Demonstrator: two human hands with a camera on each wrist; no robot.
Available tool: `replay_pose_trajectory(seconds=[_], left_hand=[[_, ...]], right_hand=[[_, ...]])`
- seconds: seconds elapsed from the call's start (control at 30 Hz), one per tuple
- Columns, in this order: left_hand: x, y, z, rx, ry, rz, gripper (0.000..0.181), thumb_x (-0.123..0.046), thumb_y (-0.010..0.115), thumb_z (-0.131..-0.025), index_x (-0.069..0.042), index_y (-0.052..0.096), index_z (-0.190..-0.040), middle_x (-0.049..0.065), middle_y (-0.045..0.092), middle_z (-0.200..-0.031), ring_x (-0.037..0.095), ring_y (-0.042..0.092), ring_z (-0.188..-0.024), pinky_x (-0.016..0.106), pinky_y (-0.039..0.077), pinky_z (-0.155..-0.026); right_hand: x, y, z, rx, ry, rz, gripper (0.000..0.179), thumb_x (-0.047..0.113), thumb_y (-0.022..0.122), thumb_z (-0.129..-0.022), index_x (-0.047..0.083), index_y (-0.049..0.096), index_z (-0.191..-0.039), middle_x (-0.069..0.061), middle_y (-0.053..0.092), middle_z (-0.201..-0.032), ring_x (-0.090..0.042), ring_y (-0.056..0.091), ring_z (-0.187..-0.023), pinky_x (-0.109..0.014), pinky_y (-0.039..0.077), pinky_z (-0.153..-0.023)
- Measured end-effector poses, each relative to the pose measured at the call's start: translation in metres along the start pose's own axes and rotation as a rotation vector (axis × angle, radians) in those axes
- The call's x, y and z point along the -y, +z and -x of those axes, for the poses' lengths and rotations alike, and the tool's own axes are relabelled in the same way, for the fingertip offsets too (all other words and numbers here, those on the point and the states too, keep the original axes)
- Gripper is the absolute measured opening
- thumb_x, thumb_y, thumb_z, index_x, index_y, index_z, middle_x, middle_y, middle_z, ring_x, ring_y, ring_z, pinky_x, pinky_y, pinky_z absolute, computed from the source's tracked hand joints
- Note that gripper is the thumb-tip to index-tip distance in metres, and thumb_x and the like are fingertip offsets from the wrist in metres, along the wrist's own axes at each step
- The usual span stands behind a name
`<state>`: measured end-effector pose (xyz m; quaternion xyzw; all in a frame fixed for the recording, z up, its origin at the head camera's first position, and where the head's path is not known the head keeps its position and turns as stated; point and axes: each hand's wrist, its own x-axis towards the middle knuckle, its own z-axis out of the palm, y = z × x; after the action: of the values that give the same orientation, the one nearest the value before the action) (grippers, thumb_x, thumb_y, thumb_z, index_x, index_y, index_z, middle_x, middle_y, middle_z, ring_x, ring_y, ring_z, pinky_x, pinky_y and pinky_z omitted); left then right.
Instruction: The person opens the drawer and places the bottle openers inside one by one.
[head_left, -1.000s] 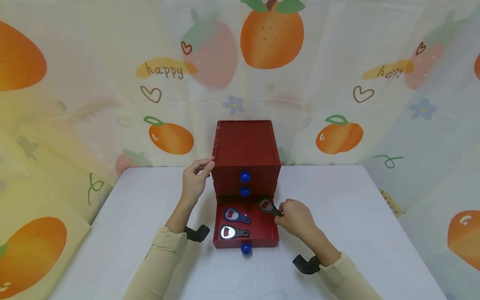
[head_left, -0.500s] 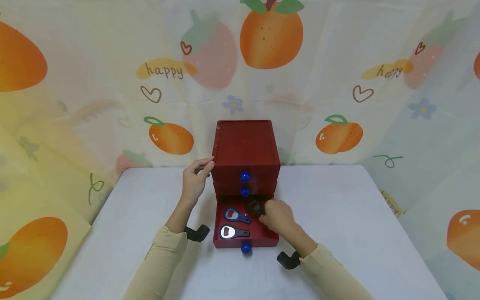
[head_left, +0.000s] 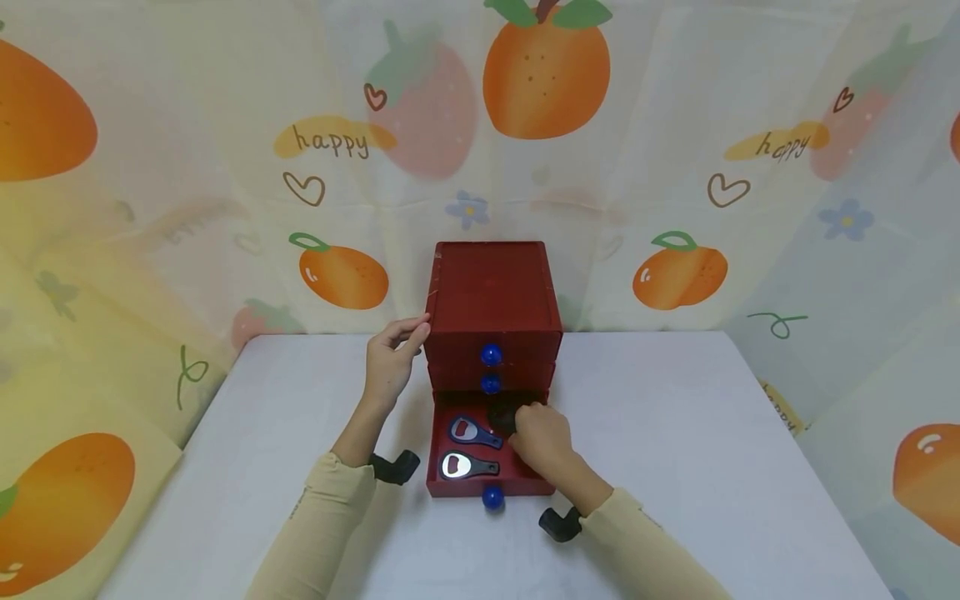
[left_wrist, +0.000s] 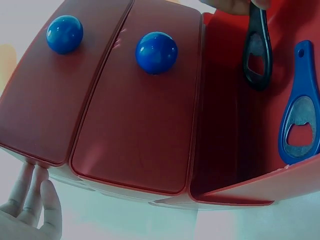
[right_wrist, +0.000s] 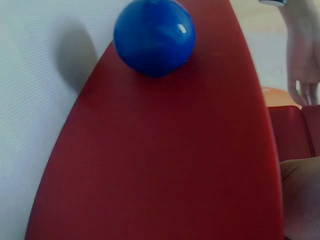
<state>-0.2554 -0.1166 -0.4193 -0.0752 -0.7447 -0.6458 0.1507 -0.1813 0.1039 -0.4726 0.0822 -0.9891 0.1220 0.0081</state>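
A red drawer box (head_left: pixel 491 287) stands on the white table with its bottom drawer (head_left: pixel 525 486) pulled out. Inside that drawer lie a blue bottle opener (head_left: pixel 474 431) and, nearer the front, a dark-handled bottle opener (head_left: pixel 468 465). My right hand (head_left: pixel 543 433) reaches into the drawer's right side and pinches a black bottle opener (left_wrist: pixel 257 55) by its handle end, the metal head pointing away from the fingers. My left hand (head_left: pixel 390 358) touches the box's left side with nearly straight fingers (left_wrist: pixel 35 190).
Blue ball knobs sit on the drawer fronts, including the upper knob (head_left: pixel 491 355) and the bottom drawer's knob (right_wrist: pixel 155 37). A fruit-print cloth (head_left: pixel 600 192) hangs behind the white table (head_left: pixel 652 400).
My right hand has moved left and into the open drawer with the black bottle opener, from the drawer's right edge. The left hand stays against the box.
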Motion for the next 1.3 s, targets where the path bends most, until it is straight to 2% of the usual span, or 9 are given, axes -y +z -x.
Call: replay_pose_trajectory(seconds=[0.17,0.37,0.47,0.53,0.6,0.7,0.93,1.1,1.3], left_hand=[[0.000,-0.001,0.000,0.007,-0.008,-0.003,0.031,-0.026,0.066,-0.093,-0.005,0.071,-0.116,0.014,0.067,-0.119,0.002,0.061,-0.091,0.017,0.052,-0.075],[0.001,-0.001,-0.001,0.016,-0.017,-0.009,0.032,-0.028,0.065,-0.094,-0.007,0.071,-0.117,0.013,0.067,-0.118,0.002,0.061,-0.093,0.029,0.055,-0.081],[0.000,-0.002,-0.001,0.016,-0.018,-0.011,0.032,-0.028,0.065,-0.094,-0.007,0.071,-0.117,0.013,0.067,-0.119,0.002,0.061,-0.093,0.026,0.054,-0.080],[0.001,-0.002,-0.001,0.014,-0.016,-0.012,0.032,-0.029,0.065,-0.094,-0.007,0.071,-0.117,0.013,0.067,-0.118,0.002,0.061,-0.092,0.023,0.054,-0.079],[0.001,-0.002,-0.001,0.014,-0.016,-0.011,0.032,-0.029,0.065,-0.094,-0.007,0.071,-0.117,0.013,0.067,-0.119,0.002,0.061,-0.092,0.019,0.053,-0.076],[0.001,-0.002,-0.001,0.013,-0.014,-0.013,0.032,-0.028,0.065,-0.094,-0.007,0.070,-0.118,0.013,0.067,-0.119,0.002,0.061,-0.092,0.018,0.052,-0.077],[0.001,-0.003,-0.001,0.010,-0.012,-0.010,0.032,-0.029,0.065,-0.094,-0.007,0.071,-0.118,0.013,0.067,-0.118,0.002,0.061,-0.092,0.015,0.051,-0.075],[0.001,-0.002,0.000,0.015,-0.019,-0.012,0.033,-0.029,0.064,-0.094,-0.008,0.070,-0.118,0.012,0.067,-0.119,0.003,0.061,-0.093,0.019,0.053,-0.078],[0.002,-0.001,0.000,0.013,-0.026,0.004,0.032,-0.028,0.066,-0.094,-0.007,0.071,-0.117,0.013,0.067,-0.118,0.003,0.061,-0.092,0.017,0.052,-0.076]], right_hand=[[0.000,0.003,0.001,-0.016,-0.003,-0.001,0.016,0.011,0.075,-0.077,0.005,0.066,-0.066,-0.003,0.054,-0.059,-0.016,0.044,-0.054,-0.028,0.042,-0.047],[-0.002,0.006,0.002,-0.060,-0.026,0.025,0.017,0.008,0.073,-0.077,0.006,0.064,-0.063,-0.004,0.056,-0.060,-0.015,0.044,-0.054,-0.029,0.044,-0.047],[-0.004,0.006,0.003,-0.076,-0.027,0.035,0.016,0.009,0.073,-0.078,0.006,0.064,-0.064,-0.004,0.060,-0.064,-0.016,0.049,-0.057,-0.031,0.049,-0.051],[-0.007,0.005,0.003,-0.075,-0.035,0.001,0.019,0.013,0.074,-0.079,0.008,0.064,-0.065,-0.003,0.059,-0.064,-0.015,0.049,-0.058,-0.029,0.048,-0.053],[-0.012,0.004,0.004,-0.075,-0.051,-0.053,0.018,0.016,0.075,-0.081,0.009,0.066,-0.067,-0.001,0.059,-0.065,-0.014,0.049,-0.059,-0.027,0.046,-0.054],[-0.021,0.001,0.005,-0.051,-0.077,-0.189,0.016,0.020,0.076,-0.082,0.010,0.070,-0.071,0.002,0.059,-0.067,-0.010,0.048,-0.062,-0.023,0.041,-0.056],[-0.035,-0.004,0.013,-0.013,-0.141,-0.523,0.010,0.016,0.074,-0.085,0.006,0.075,-0.083,0.001,0.065,-0.075,-0.007,0.054,-0.068,-0.018,0.047,-0.060],[-0.046,-0.012,0.025,0.102,-0.166,-0.690,0.020,0.026,0.071,-0.089,0.007,0.075,-0.091,-0.004,0.070,-0.081,-0.008,0.056,-0.071,-0.019,0.050,-0.062],[-0.052,-0.022,0.046,0.250,-0.140,-0.834,0.028,0.030,0.067,-0.092,0.003,0.074,-0.097,-0.017,0.067,-0.081,-0.009,0.055,-0.070,-0.021,0.050,-0.061]])
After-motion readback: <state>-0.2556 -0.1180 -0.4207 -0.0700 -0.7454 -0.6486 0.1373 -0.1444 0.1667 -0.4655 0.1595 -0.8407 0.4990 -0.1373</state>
